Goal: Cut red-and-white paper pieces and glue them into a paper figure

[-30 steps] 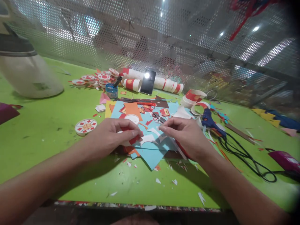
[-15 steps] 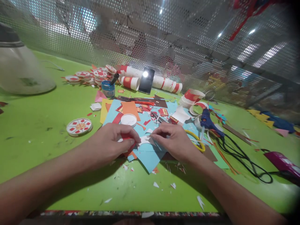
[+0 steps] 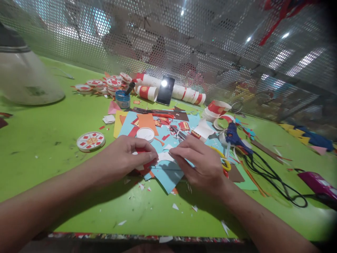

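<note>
A small white paper piece [image 3: 165, 156] is stretched between my two hands, above light blue paper [image 3: 168, 177]. My left hand [image 3: 135, 154] pinches its left end between thumb and fingertips. At its right end, the closed fingers of my right hand [image 3: 197, 160] hold the paper. Just behind my left hand lies a round white disc [image 3: 145, 134]. Further left, a round white piece with red marks [image 3: 91, 141] rests on the green table. Yellow scissor handles [image 3: 222, 159] are partly hidden behind my right hand.
A blue glue gun [image 3: 235, 138] with a black cable stands at the right, near a magenta device [image 3: 318, 184]. Behind the papers are a blue jar [image 3: 123, 99], a phone [image 3: 165, 90] and red-and-white paper cups [image 3: 147, 93]. Paper scraps litter the green table [image 3: 65, 123].
My right hand has turned, its fingers now closer together and its back more visible. The white paper has shifted slightly and looks smoother. My left hand has moved slightly to the right.
</note>
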`<state>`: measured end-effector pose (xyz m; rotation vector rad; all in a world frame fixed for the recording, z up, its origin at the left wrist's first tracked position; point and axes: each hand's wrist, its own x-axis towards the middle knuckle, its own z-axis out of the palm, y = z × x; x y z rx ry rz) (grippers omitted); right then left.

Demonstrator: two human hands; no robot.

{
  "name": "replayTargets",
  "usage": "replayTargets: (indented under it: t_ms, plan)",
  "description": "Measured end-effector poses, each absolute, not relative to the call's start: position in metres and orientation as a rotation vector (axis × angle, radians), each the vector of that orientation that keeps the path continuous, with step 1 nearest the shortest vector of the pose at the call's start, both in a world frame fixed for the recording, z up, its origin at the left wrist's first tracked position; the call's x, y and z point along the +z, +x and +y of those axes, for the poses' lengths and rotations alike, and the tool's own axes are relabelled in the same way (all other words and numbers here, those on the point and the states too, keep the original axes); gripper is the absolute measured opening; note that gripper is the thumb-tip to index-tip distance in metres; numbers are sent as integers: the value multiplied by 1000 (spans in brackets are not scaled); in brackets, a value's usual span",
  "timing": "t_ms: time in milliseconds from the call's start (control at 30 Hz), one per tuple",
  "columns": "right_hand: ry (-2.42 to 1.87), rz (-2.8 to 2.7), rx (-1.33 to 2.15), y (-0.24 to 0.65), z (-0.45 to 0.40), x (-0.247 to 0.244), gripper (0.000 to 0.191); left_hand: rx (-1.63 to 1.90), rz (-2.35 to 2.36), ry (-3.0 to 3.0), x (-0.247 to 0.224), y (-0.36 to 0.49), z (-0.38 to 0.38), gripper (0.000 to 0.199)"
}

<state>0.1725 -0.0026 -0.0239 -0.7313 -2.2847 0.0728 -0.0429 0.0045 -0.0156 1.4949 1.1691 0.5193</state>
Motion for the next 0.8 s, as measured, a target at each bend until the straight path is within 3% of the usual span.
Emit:
replayTargets:
  t_ms: [200, 433, 533, 800]
  plan:
    - [-442, -2376, -213, 167, -16, -17, 19, 562, 1008, 1470, -11, -44, 0, 32]
    - [-430, -2370, -246, 165, -16, -17, 17, 586, 916, 1284, -14, -49, -3, 28]
    - [-586, -2271, -68, 162, -17, -18, 18, 618, 903, 1228, -16, -50, -4, 27]
    - [-980, -1913, 844, 153, -23, -8, 9, 679, 993, 1262, -12, -47, -4, 25]
